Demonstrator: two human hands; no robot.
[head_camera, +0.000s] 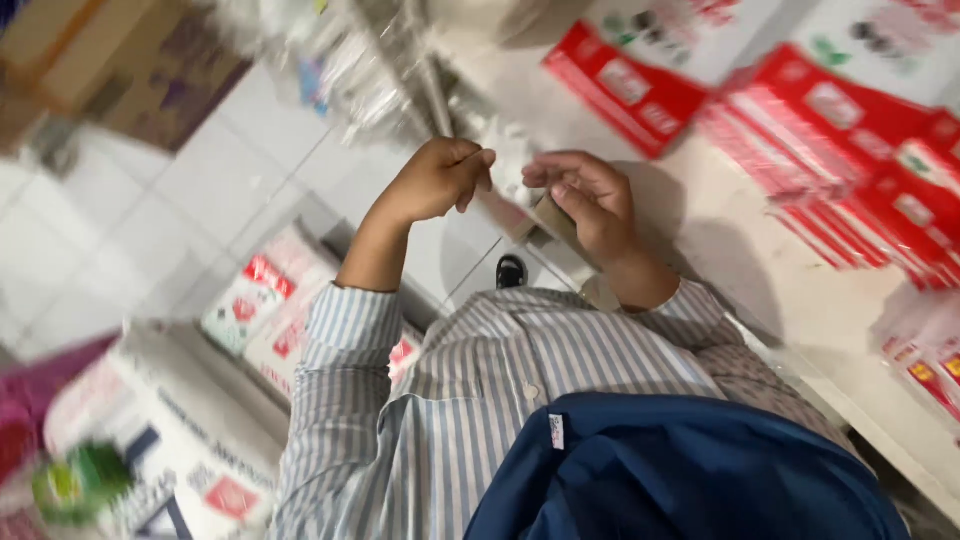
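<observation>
Blurrily, both hands' grip pinches one small white wad (512, 160), left hand (440, 180), right hand (590, 200), beside red cartons (830, 150)

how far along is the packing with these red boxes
Looks done: red flat boxes lie stacked in rows on the white counter. In hand: the left hand and right hand pinch something small and whitish between them; blur hides what it is. Left: more red-and-white packs sit on the floor, apparently unsorted.

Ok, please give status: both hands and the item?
Left hand closed, thumb touching white item. Right hand fingers curled at brown piece. Red packs lie beside, apart.
</observation>
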